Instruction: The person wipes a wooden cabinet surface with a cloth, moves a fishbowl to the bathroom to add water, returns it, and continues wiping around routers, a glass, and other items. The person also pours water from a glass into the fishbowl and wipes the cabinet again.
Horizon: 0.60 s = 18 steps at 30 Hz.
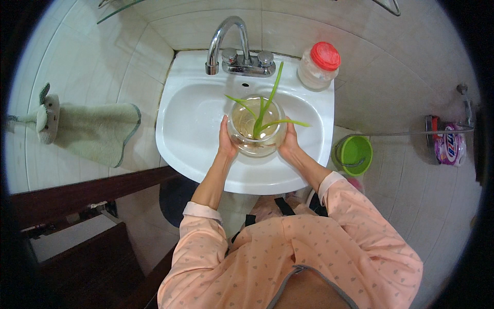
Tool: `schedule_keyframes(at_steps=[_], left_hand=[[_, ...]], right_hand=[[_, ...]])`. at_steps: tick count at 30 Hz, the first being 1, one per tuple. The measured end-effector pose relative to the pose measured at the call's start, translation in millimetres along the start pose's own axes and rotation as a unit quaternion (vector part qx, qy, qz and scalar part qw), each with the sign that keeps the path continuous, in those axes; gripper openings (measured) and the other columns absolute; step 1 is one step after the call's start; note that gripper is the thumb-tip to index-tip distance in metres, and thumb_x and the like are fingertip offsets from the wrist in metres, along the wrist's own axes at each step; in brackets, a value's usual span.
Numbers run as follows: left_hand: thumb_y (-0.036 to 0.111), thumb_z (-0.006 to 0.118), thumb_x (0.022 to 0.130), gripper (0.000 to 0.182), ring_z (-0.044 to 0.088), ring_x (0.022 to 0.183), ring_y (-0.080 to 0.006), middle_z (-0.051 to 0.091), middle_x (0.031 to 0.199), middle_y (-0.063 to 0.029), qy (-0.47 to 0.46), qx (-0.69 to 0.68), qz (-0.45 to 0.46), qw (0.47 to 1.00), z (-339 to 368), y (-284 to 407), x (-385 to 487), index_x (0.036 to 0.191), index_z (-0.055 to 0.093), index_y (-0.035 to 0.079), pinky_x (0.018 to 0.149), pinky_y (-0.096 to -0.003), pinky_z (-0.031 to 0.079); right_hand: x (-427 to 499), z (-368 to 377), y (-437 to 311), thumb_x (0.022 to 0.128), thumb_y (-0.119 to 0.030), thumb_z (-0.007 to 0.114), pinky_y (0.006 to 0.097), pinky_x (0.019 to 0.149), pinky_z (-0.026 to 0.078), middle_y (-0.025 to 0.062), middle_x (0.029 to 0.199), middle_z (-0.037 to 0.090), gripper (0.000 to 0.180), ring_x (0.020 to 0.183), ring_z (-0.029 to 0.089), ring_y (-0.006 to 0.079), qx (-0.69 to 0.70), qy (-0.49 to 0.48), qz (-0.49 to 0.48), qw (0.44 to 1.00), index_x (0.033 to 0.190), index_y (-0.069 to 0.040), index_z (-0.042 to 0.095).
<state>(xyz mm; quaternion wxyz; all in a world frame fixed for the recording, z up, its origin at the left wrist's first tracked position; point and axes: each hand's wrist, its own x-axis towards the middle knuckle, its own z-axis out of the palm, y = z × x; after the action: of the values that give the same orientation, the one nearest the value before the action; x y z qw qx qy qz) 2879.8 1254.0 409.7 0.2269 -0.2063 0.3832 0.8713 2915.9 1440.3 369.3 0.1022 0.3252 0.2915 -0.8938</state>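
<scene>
Between my two hands is a round clear glass bowl (254, 148) with water in it, over the white washbasin (193, 116). A green plant (257, 125) with long narrow leaves stands in the bowl, one leaf reaching up toward the tap and one out over my right hand. My left hand (227, 137) presses on the bowl's left side. On the opposite side, my right hand (289, 139) grips the glass, its fingertips partly under a leaf. Whether the bowl's base touches the basin cannot be told. The chrome tap (227, 34) arches behind it.
A clear jar with a red lid (325, 56) stands on the basin's back right corner. A green bucket (357, 154) with a shower hose in it is at the right. On the left wall hangs a pale green towel (96, 129). A glass shelf edge (119, 11) juts in at top left.
</scene>
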Motion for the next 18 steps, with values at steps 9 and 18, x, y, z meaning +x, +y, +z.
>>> schedule_keyframes(at_steps=[9,18], left_hand=[[0.051,0.034,0.091,0.058,0.046,0.117,-0.0233,0.050,0.126,-0.0078,-0.013,0.002,0.053,0.998,15.6,3.2,-33.8,0.127,0.045,0.007,0.098,-0.0396,0.038],[0.050,0.035,0.092,0.056,0.049,0.112,-0.0224,0.051,0.122,-0.0090,0.006,-0.064,0.137,0.989,47.1,3.2,-129.5,0.125,0.045,0.006,0.096,-0.0387,0.040]], right_hand=[[-54.2,35.7,-21.2,0.088,-0.047,0.045,0.0405,0.088,0.044,0.0058,0.119,0.050,0.046,0.107,0.049,0.0214,0.019,0.027,-0.027,0.999,0.121,-0.014,0.047],[-132.3,67.3,-42.2,0.093,-0.037,0.043,0.0387,0.093,0.043,0.0042,0.114,0.053,0.036,0.105,0.051,0.0219,0.012,-0.027,0.034,0.999,0.119,-0.014,0.049]])
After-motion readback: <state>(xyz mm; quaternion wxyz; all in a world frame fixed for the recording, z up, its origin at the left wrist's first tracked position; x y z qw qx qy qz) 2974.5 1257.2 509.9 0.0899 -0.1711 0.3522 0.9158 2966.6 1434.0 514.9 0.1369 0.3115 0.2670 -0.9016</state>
